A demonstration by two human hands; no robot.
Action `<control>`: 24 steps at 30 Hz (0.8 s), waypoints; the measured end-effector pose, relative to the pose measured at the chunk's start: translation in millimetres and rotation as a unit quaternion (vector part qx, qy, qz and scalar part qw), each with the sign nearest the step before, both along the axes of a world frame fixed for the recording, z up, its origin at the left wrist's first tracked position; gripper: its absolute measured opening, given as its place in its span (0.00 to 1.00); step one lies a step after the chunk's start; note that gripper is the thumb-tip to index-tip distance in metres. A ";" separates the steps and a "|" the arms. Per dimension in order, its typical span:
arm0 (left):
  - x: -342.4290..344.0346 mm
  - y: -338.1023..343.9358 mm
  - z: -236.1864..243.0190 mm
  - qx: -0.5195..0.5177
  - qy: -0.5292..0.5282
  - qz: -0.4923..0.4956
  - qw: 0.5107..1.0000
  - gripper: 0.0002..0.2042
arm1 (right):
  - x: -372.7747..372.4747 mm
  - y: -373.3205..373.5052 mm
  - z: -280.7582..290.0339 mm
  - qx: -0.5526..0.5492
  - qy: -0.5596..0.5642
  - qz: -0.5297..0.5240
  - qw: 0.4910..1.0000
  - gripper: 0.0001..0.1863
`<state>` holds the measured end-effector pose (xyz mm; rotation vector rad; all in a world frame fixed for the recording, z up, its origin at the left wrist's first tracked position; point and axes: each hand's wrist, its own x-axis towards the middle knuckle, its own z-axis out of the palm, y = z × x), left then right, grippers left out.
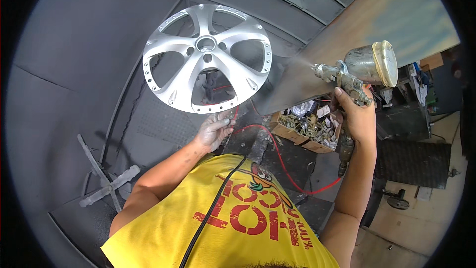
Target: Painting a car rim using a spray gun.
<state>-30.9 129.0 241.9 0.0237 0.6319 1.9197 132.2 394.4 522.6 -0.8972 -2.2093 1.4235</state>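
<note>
A silver five-spoke wheel rim (197, 97) sits face up at the upper middle, with a dark support partly visible through its openings. My right hand (354, 114) grips a metal spray gun (349, 84) with a cup (362, 64) on top; a pale mist leaves its nozzle toward the rim. Just below the rim's lower edge, my left hand (215, 131), whitened at the fingers, has its fingers curled; what they hold, if anything, I cannot make out. A red hose (280, 164) loops below both hands.
Grey booth walls (74, 30) surround the left and top. A sloping panel (391, 5) is at upper right. A grey cross-shaped stand (106, 188) stands at lower left. A cardboard box (292, 134) full of scraps and dark shelving (406, 119) are on the right.
</note>
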 end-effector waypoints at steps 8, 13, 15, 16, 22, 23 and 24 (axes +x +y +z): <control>-3.6 -23.8 -1.4 -0.094 0.059 0.066 0.992 0.24 | 3.8 17.6 -6.2 0.038 0.010 -0.019 0.999 0.09; -9.8 -29.1 -30.8 -0.127 0.070 0.093 0.985 0.30 | 0.9 8.0 4.0 0.011 -0.015 0.020 1.000 0.10; -1.4 -19.6 -12.0 -0.118 0.077 0.056 0.988 0.29 | -1.1 -7.9 15.1 -0.014 -0.010 0.023 1.000 0.11; 3.9 -12.7 -4.5 -0.107 0.084 0.023 0.990 0.27 | -2.5 -13.0 19.5 -0.046 -0.004 0.044 0.998 0.11; 15.2 6.1 -17.0 -0.055 0.038 0.048 0.997 0.29 | -21.6 -27.3 20.5 -0.082 -0.020 0.114 0.990 0.12; 13.5 9.4 -13.7 -0.065 0.025 0.059 0.996 0.25 | -26.0 -24.8 17.7 -0.079 -0.020 0.112 0.990 0.12; 11.5 7.8 -10.0 -0.062 0.026 0.058 0.996 0.25 | -30.2 -22.1 11.0 -0.052 -0.006 0.109 0.993 0.10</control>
